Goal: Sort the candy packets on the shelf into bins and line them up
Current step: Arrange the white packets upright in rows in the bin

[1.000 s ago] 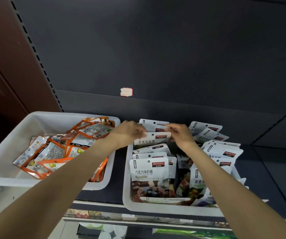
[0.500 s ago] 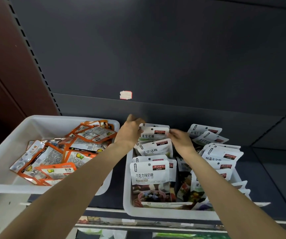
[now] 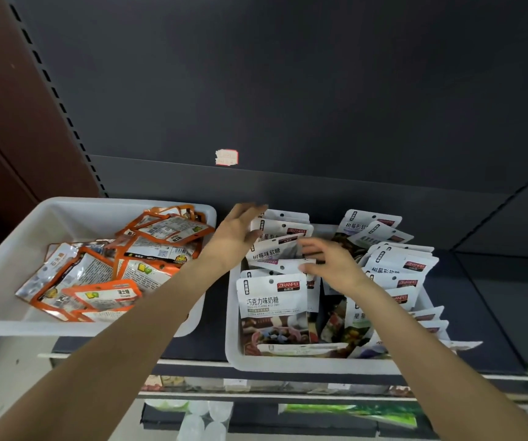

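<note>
Two white bins sit on a dark shelf. The left bin (image 3: 8, 316) holds a loose heap of orange candy packets (image 3: 103, 275). The right bin (image 3: 304, 366) holds white candy packets standing in rows; a chocolate-milk-candy packet (image 3: 272, 300) stands at the front. My left hand (image 3: 237, 233) rests flat with spread fingers against the left side of the back row of white packets (image 3: 280, 232). My right hand (image 3: 329, 262) hovers over the middle packets with fingers apart, fingertips touching a packet's top edge. Neither hand grips anything.
A second row of white packets (image 3: 396, 265) leans at the right side of the right bin. A small price sticker (image 3: 226, 157) is on the dark shelf back panel. A brown wall stands at the left. Lower shelves hold goods below.
Both hands have let go of the back packets. The left hand opened and moved up along the row's left side; the right hand opened and dropped toward the middle packets.
</note>
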